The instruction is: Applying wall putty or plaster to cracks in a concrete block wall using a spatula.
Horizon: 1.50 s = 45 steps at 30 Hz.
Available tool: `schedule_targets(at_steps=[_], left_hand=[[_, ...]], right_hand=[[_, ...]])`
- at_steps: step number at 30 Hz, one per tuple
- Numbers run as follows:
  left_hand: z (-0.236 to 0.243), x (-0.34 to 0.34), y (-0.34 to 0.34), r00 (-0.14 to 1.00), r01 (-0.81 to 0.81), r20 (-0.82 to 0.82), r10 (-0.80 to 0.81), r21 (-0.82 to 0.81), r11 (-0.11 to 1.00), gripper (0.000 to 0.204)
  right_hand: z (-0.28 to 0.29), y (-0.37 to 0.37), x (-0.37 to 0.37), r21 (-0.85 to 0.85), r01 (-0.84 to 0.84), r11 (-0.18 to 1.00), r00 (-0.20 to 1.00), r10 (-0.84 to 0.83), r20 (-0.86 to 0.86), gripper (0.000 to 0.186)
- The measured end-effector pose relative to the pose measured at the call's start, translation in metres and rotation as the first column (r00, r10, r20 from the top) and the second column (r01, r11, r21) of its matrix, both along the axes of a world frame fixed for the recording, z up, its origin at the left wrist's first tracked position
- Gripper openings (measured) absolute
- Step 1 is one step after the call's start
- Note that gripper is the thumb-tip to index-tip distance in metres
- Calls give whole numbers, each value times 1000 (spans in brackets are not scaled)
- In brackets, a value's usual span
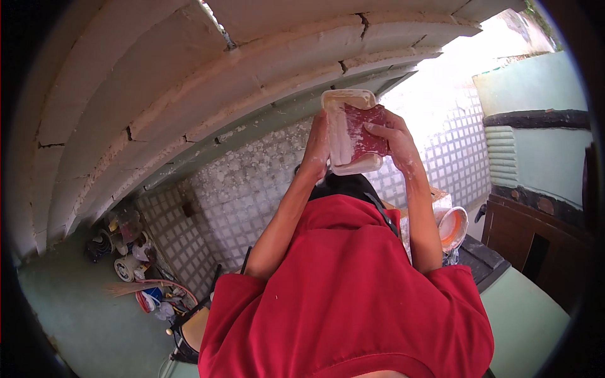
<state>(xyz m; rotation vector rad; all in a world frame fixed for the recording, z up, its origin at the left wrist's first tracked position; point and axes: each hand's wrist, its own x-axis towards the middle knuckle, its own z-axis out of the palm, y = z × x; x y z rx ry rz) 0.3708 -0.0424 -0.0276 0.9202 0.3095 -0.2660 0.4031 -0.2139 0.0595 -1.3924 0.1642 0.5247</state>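
Note:
In front of my chest, my left hand [317,150] grips the side of a white rectangular tub [354,168]. White paste [339,135] coats the inside of the tub along its left part. My right hand [401,143] is closed on a flat dark red spreader [358,143], with the thumb lying across its face. White smears cover the spreader, and its left edge meets the paste within the tub. The fingers behind the spreader and under the tub are partly hidden.
A wall of pale blocks [252,75] with cracked joints rises ahead and to the left. Below is a spattered tiled floor [246,173]. At right stand a bucket with an orange-stained inside [452,228] and a brown wooden cabinet [523,220]. Assorted containers [128,268] and a broom [129,288] crowd the left.

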Motion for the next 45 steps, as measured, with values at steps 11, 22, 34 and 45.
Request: schedule_targets(at_steps=[11, 22, 34, 45], left_hand=[[18, 42, -40, 996, -59, -78, 50, -130, 990, 72], [-30, 93, -96, 969, -246, -67, 238, -159, 956, 74], [-48, 82, -109, 888, -457, -70, 454, -35, 889, 73], [-59, 59, -107, 857, -513, -89, 507, -64, 856, 66]], right_hand=[[-9, -65, 36, 301, 70, 951, 997, -71, -8, 44], [-53, -108, 128, 475, 64, 878, 996, -87, 26, 23], [-86, -74, 167, 523, 204, 828, 979, -178, -100, 20], [-59, -55, 184, 422, 209, 882, 967, -252, 48, 16]])
